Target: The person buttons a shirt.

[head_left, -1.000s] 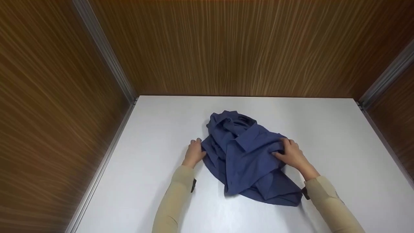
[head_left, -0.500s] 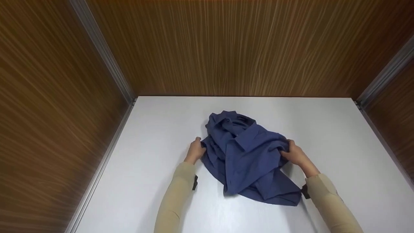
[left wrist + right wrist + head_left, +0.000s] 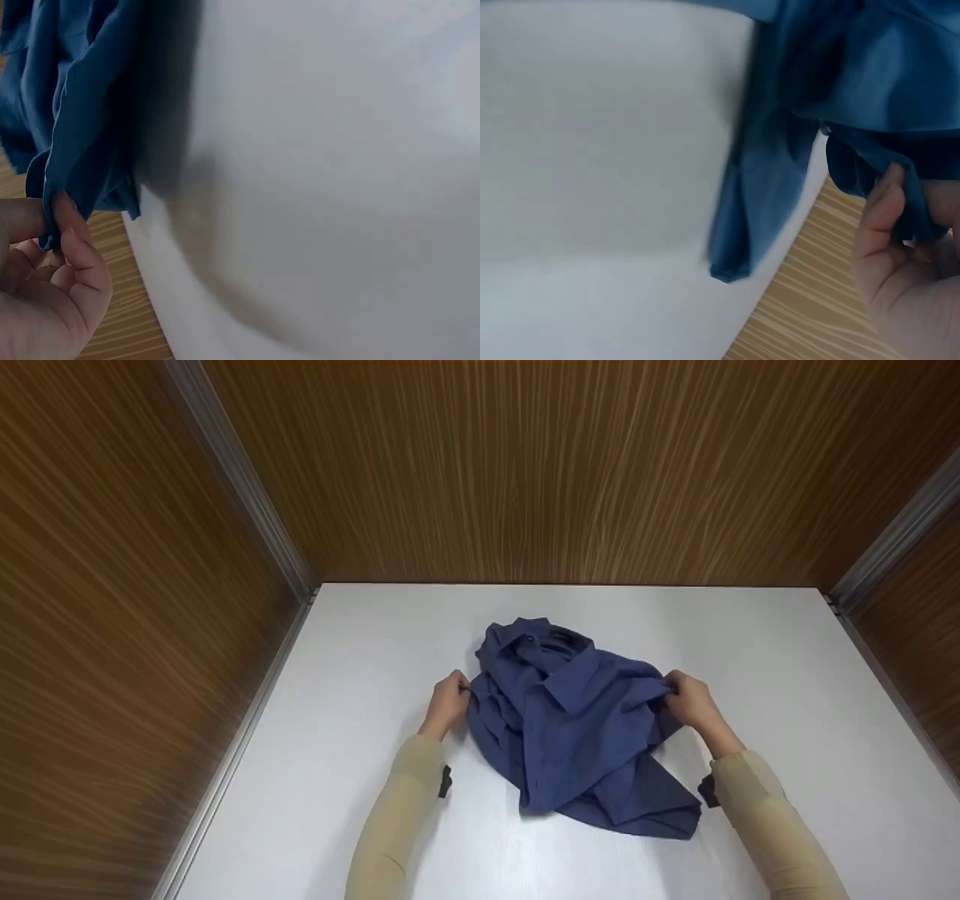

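Note:
A crumpled navy blue collared shirt (image 3: 577,720) lies bunched on the white table, its collar toward the back. At its left edge my left hand (image 3: 448,703) pinches a fold of the cloth between thumb and fingers. The left wrist view shows that hand (image 3: 56,285) gripping a thin edge of the shirt (image 3: 82,112). On the opposite side my right hand (image 3: 691,701) pinches another part, pulled slightly outward. In the right wrist view, fabric is caught between the thumb and fingers of this hand (image 3: 911,262), and a loose flap of the shirt (image 3: 769,180) hangs beside it.
The white table (image 3: 360,660) meets a wood-grain panel (image 3: 525,472) at the back. Another wood-grain panel (image 3: 135,622) stands at the left, and a third (image 3: 911,630) at the right. Grey metal strips run along the corners.
My right hand has gone from lying on the cloth to pinching it and drawing it a little outward. My left fingers have closed on the left edge. The rest of the shirt barely moved.

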`<state>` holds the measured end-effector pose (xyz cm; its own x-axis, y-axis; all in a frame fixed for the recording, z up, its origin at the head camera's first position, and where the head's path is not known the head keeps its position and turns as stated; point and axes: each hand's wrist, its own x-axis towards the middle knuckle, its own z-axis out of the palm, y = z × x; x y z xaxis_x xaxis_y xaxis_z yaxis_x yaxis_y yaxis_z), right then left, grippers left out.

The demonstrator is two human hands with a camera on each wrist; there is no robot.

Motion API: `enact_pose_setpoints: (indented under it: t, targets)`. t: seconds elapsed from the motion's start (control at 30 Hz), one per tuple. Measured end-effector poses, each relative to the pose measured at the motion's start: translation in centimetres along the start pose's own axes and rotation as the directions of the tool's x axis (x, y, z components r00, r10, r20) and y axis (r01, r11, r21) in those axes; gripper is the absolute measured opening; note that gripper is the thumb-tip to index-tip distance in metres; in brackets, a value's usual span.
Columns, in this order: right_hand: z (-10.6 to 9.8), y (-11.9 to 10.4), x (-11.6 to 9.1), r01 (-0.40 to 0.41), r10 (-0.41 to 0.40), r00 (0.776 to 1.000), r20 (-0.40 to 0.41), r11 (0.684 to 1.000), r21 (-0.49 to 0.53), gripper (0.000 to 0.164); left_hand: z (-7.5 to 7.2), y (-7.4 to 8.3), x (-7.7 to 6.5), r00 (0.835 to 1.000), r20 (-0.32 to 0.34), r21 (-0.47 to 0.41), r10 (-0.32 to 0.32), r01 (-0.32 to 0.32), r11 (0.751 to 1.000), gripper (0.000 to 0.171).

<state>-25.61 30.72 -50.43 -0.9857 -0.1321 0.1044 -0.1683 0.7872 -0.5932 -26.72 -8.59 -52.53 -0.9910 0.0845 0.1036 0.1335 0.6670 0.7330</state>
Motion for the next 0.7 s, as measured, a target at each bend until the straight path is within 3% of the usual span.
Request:
enact_pose_setpoints:
  t: [0.1,0.23,0.37,0.6,0.7]
  targets:
    - [-1.0,-0.7,0.5,-0.037,0.039,0.998,-0.05,0.998,0.043,0.022,-1.2,0.6,-0.3,1.0,-0.021,-0.025,0.013,-0.014,1.0,0.007]
    - [-2.3,-1.7,1.7,-0.114,0.131,0.988,-0.082,0.975,0.19,0.026,-2.5,0.8,-0.6,0.998,-0.056,-0.061,0.0,-0.003,0.998,0.007]
    - [-3.6,-2.3,2.9,-0.178,0.22,0.97,-0.099,0.929,0.324,0.028,-3.7,0.6,-0.9,0.994,-0.105,-0.091,-0.019,0.009,0.996,0.006]
    - [-5.6,-2.7,4.6,-0.229,0.316,0.934,-0.164,0.885,0.404,0.032,-6.3,-0.4,-1.7,0.976,-0.208,-0.133,-0.065,0.038,0.99,0.006]
    - [-6.1,-2.8,4.9,-0.228,0.361,0.915,-0.181,0.833,0.504,0.027,-7.6,-1.2,-2.4,0.966,-0.238,-0.145,-0.098,0.064,0.987,0.005]
